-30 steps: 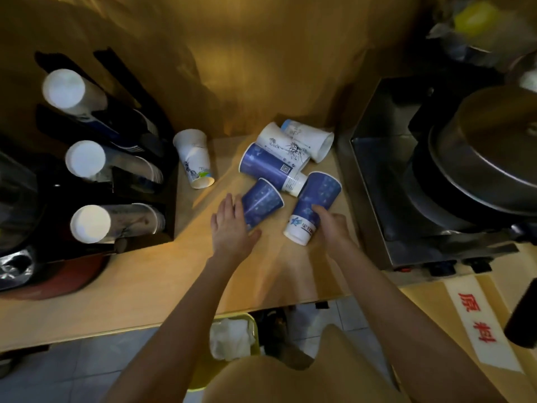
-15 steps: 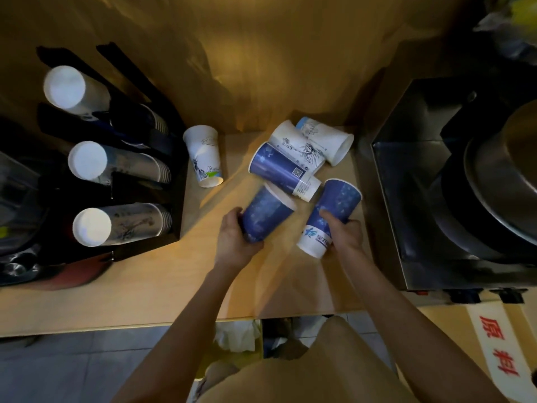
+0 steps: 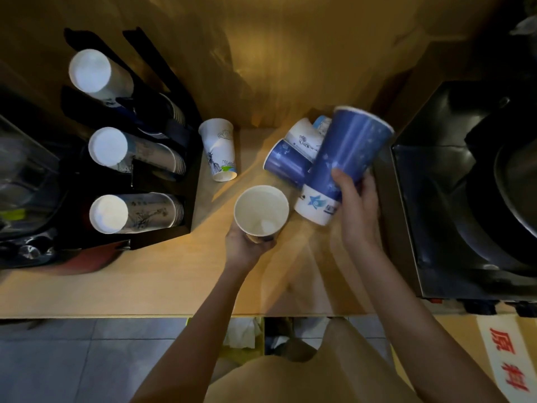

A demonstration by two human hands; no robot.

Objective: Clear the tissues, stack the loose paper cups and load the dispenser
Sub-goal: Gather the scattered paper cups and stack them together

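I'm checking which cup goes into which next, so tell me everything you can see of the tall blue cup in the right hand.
The tall blue cup looks like paper: a blue wall with faint pale specks, a white band near its base bearing a blue star-like logo, and a rolled white rim. It is lifted off the counter and tilted, mouth up and away, base down-left. The right hand grips its lower half. It partly covers the cups lying behind it; contact with them is unclear.

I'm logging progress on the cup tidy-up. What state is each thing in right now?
Left hand: holds a cup, mouth facing up.
Right hand: holds the tall blue cup, tilted.
White printed cup: lying loose on the counter.
Dispenser: three slots hold stacks.
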